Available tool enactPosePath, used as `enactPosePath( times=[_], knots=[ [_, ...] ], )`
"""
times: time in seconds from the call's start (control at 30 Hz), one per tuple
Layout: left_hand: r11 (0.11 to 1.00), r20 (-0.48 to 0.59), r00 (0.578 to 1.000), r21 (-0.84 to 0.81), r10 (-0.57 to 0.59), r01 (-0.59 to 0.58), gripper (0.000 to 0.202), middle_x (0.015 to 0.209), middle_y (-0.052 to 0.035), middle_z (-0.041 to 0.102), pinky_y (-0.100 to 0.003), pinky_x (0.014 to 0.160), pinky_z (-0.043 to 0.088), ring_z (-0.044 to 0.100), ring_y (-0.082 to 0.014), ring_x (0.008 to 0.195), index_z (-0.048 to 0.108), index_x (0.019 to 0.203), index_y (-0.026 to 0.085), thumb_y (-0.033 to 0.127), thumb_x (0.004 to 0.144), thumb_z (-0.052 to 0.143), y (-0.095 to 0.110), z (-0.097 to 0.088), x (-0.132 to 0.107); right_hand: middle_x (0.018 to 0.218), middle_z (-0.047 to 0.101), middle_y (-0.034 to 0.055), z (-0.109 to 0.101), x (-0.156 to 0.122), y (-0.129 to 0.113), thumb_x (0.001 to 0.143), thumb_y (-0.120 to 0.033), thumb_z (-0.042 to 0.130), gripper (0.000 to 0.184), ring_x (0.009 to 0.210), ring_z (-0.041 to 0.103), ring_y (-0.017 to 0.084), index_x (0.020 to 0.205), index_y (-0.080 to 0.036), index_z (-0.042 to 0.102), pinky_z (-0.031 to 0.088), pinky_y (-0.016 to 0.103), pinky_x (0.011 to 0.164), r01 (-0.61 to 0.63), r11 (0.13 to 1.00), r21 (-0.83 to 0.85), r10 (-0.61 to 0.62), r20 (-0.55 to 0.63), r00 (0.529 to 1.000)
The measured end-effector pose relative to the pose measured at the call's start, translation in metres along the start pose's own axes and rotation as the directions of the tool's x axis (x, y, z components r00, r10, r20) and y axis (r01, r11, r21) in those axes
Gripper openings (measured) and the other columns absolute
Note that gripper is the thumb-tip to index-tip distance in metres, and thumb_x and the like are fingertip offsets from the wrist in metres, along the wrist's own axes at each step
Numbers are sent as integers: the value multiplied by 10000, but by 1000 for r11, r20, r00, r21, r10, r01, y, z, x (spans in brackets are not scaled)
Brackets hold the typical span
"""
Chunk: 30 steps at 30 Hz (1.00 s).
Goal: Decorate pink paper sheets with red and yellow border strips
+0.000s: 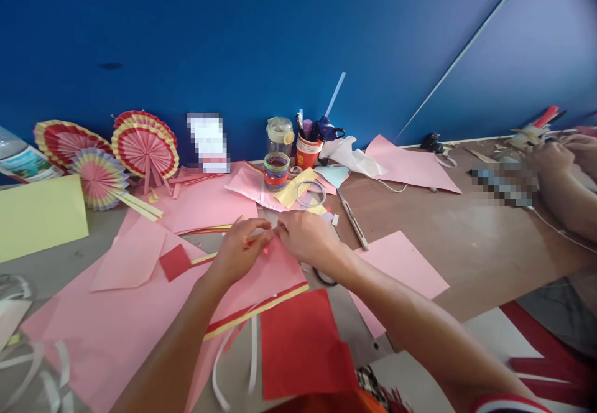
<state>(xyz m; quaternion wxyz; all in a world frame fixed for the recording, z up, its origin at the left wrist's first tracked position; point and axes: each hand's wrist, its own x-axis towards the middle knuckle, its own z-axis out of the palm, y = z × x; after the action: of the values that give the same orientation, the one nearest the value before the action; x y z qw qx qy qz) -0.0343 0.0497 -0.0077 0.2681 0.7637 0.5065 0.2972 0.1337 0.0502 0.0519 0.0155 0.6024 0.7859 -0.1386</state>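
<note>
A pink paper sheet (275,270) edged with red and yellow strips lies before me on larger pink paper (116,320). My left hand (240,248) curls at its far edge, thumb and forefinger around a small red-orange bit of the edge. Right beside it, my right hand (305,236) pinches the same far edge, its fingertips partly hidden. A small red paper square (175,263) lies left of my left hand. Below the sheet are red paper (305,344) and thin white strips (252,354). A utility knife (353,220) rests to the right of my right hand.
Pleated paper fans (145,145) lean against the blue partition (280,40). A jar with colored bands (276,170) and a red cup of tools (308,152) stand behind my hands. Pink paper (401,276) lies right. Another person's hands (555,155) are at far right.
</note>
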Motion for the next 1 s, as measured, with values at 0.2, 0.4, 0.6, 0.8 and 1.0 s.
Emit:
enactPosePath(
  times=[0.2, 0.4, 0.6, 0.8, 1.0],
  knots=[
    [999, 71, 997, -35, -26, 28, 194, 833, 19, 686, -476, 1032, 380, 613, -169, 822, 628, 861, 240, 376, 850, 489, 7, -7, 0, 901, 705, 95, -7, -7, -10, 906, -233, 400, 244, 792, 656, 220, 1001, -172, 616, 384, 257, 617, 84, 996, -15, -83, 26, 996],
    [999, 55, 998, -26, -35, 36, 232, 681, 56, 628, -525, 1102, 253, 548, -137, 666, 559, 703, 224, 382, 854, 482, 11, -6, 1, 878, 713, 110, -2, -5, -12, 895, -238, 409, 254, 780, 661, 222, 905, -164, 652, 370, 263, 608, 30, 999, -36, -30, 0, 1000],
    [998, 56, 996, 1, -67, 67, 218, 663, 37, 617, -515, 1041, 339, 584, -184, 766, 550, 681, 228, 360, 839, 477, 11, -4, -1, 808, 717, 84, 13, 1, -7, 845, -245, 446, 244, 727, 639, 197, 823, -175, 678, 348, 247, 585, -6, 998, 59, 11, -79, 997],
    [997, 48, 996, 32, -74, 73, 240, 578, 75, 546, -509, 1109, 225, 516, -125, 577, 494, 647, 220, 352, 843, 452, 12, -4, -1, 721, 695, 15, 30, 11, -5, 769, -216, 487, 186, 659, 594, 130, 715, -182, 661, 350, 202, 553, -70, 906, 417, 120, -94, 988],
    [967, 5, 975, -125, -222, 221, 279, 667, 18, 624, -333, 790, 490, 566, -149, 641, 559, 681, 196, 442, 801, 501, 4, -15, -1, 800, 689, 58, 22, 27, 47, 789, -221, 430, 247, 605, 554, 121, 793, -128, 659, 389, 215, 553, -145, 663, 734, 361, -144, 921]
  ],
)
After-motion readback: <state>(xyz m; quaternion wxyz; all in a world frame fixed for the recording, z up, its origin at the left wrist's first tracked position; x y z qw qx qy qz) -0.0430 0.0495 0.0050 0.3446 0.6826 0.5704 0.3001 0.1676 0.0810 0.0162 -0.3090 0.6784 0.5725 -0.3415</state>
